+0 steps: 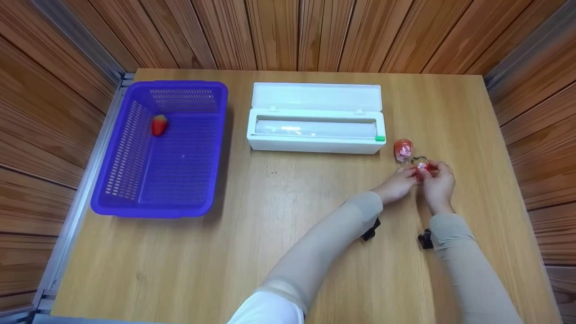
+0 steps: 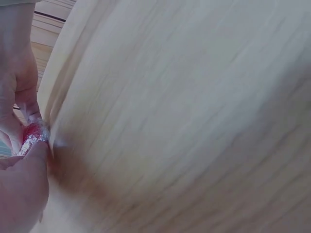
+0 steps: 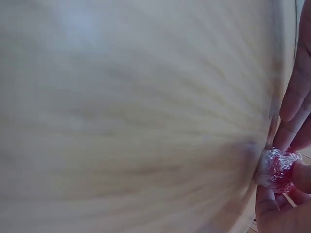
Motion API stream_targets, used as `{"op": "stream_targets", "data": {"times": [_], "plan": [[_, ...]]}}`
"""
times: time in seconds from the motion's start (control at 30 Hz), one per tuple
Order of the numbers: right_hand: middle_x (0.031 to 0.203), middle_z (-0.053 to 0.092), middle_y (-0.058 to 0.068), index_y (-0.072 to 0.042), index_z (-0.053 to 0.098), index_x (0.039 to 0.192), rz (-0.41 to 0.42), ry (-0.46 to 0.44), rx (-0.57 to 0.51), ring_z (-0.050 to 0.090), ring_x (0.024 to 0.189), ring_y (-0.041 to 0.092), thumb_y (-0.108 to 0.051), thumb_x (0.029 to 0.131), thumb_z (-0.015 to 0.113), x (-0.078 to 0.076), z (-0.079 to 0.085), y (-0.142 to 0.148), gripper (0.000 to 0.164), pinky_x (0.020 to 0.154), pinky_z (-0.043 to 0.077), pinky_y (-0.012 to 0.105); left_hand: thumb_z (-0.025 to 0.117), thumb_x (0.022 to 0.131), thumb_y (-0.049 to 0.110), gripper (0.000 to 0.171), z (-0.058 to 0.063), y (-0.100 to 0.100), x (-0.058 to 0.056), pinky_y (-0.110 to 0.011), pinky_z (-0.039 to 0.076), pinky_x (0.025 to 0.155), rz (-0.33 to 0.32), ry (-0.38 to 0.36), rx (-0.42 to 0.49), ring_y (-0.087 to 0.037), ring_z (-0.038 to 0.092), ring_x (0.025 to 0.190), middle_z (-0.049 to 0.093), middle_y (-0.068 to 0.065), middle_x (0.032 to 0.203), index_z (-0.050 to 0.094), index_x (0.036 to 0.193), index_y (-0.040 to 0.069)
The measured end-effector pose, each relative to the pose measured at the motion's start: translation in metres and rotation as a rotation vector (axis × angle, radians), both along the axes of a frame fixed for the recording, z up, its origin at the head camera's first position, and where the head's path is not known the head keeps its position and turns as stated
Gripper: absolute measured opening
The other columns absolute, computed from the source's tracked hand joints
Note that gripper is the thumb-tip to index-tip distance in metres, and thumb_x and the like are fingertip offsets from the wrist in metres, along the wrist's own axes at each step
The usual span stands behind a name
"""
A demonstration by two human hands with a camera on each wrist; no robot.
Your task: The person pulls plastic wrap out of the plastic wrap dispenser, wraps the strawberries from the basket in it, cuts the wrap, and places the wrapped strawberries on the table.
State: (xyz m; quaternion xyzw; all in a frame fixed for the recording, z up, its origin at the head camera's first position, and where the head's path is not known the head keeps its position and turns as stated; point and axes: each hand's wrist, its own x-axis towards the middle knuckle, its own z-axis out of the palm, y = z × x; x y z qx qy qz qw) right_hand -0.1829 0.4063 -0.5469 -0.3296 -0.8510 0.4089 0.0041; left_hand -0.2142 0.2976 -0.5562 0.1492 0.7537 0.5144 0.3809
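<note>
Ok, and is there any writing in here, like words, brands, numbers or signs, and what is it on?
None can be read.
White box and its green tab: no lettering shows.
Purple basket: none shows.
Wrapped red item in the hands: no print visible.
Small dark marks on the table: too small to tell whether they are writing.

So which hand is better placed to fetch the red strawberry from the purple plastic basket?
Left hand, probably: it's nearer the purple basket, though it and the right hand hold a red film-wrapped fruit.
</note>
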Motion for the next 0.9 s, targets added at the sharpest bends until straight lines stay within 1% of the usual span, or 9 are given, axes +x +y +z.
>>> {"op": "stream_targets", "data": {"times": [0.1, 0.27, 0.37, 0.47, 0.57, 0.63, 0.73, 0.8, 0.9], "plan": [[0.108, 0.044, 0.0, -0.008, 0.044, 0.124, 0.014, 0.017, 0.01, 0.043, 0.089, 0.005, -0.024, 0.088, 0.048, -0.001, -0.001, -0.001, 0.04, 0.064, 0.043, 0.01, 0.036, 0.092, 0.029, 0.042, 0.002, -0.001, 0.001, -0.021, 0.02, 0.109, 0.013, 0.001, -0.016, 0.0, 0.019, 0.132, 0.022, 0.017, 0.143, 0.035, 0.133, 0.023], [0.112, 0.042, 0.001, -0.01, 0.042, 0.126, 0.033, 0.004, 0.004, 0.043, 0.096, 0.009, -0.025, 0.089, 0.046, -0.004, -0.001, -0.004, 0.041, 0.068, 0.044, 0.01, 0.038, 0.092, 0.029, 0.044, 0.005, -0.002, 0.003, -0.02, 0.018, 0.109, 0.014, 0.004, -0.047, 0.0, 0.015, 0.133, 0.018, 0.018, 0.144, 0.031, 0.135, 0.025], [0.115, 0.041, 0.003, -0.01, 0.041, 0.127, 0.032, -0.006, -0.003, 0.042, 0.097, 0.01, -0.024, 0.089, 0.045, -0.006, 0.0, -0.006, 0.041, 0.07, 0.044, 0.011, 0.038, 0.091, 0.028, 0.044, 0.005, -0.004, 0.005, -0.021, 0.017, 0.11, 0.015, -0.005, -0.051, 0.001, 0.013, 0.133, 0.017, 0.019, 0.144, 0.032, 0.134, 0.026], [0.12, 0.039, 0.004, -0.013, 0.035, 0.132, 0.013, -0.021, -0.021, 0.041, 0.1, 0.011, -0.023, 0.09, 0.044, -0.01, 0.003, -0.008, 0.044, 0.076, 0.044, 0.014, 0.037, 0.092, 0.027, 0.042, 0.005, -0.009, 0.006, -0.02, 0.019, 0.109, 0.002, 0.019, -0.037, 0.001, 0.018, 0.132, 0.023, 0.016, 0.143, 0.035, 0.133, 0.024], [0.123, 0.036, 0.003, -0.018, 0.031, 0.134, -0.03, -0.031, -0.055, 0.039, 0.103, 0.011, -0.021, 0.091, 0.042, -0.012, 0.007, -0.011, 0.044, 0.082, 0.043, 0.017, 0.035, 0.093, 0.026, 0.039, 0.004, -0.013, 0.006, -0.018, 0.023, 0.107, -0.02, 0.062, -0.029, 0.0, 0.025, 0.13, 0.031, 0.013, 0.14, 0.038, 0.131, 0.022], [0.122, 0.034, 0.002, -0.02, 0.032, 0.133, -0.067, -0.02, -0.079, 0.039, 0.104, 0.01, -0.02, 0.091, 0.042, -0.013, 0.009, -0.012, 0.043, 0.083, 0.043, 0.017, 0.034, 0.093, 0.025, 0.038, 0.005, -0.016, 0.006, -0.017, 0.024, 0.106, -0.03, 0.084, -0.033, -0.001, 0.029, 0.129, 0.035, 0.012, 0.138, 0.039, 0.131, 0.022], [0.123, 0.032, 0.001, -0.022, 0.034, 0.131, -0.104, -0.027, -0.103, 0.038, 0.107, 0.009, -0.021, 0.091, 0.04, -0.014, 0.01, -0.013, 0.041, 0.085, 0.043, 0.016, 0.034, 0.093, 0.026, 0.036, 0.006, -0.022, 0.007, -0.019, 0.027, 0.105, -0.013, 0.055, -0.05, 0.0, 0.032, 0.126, 0.039, 0.014, 0.135, 0.042, 0.128, 0.025], [0.126, 0.031, 0.002, -0.022, 0.033, 0.132, -0.12, -0.021, -0.101, 0.037, 0.11, 0.011, -0.021, 0.092, 0.039, -0.014, 0.009, -0.013, 0.041, 0.087, 0.042, 0.018, 0.035, 0.093, 0.026, 0.034, 0.007, -0.027, 0.007, -0.02, 0.03, 0.103, 0.0, 0.032, -0.055, -0.001, 0.035, 0.124, 0.042, 0.014, 0.132, 0.044, 0.126, 0.025], [0.132, 0.028, 0.005, -0.021, 0.029, 0.135, -0.13, -0.021, -0.082, 0.033, 0.118, 0.015, -0.021, 0.092, 0.037, -0.013, 0.008, -0.012, 0.044, 0.094, 0.039, 0.022, 0.036, 0.093, 0.024, 0.033, 0.009, -0.035, 0.006, -0.02, 0.031, 0.102, -0.007, 0.054, -0.052, -0.002, 0.039, 0.122, 0.046, 0.012, 0.129, 0.047, 0.123, 0.023]]}}
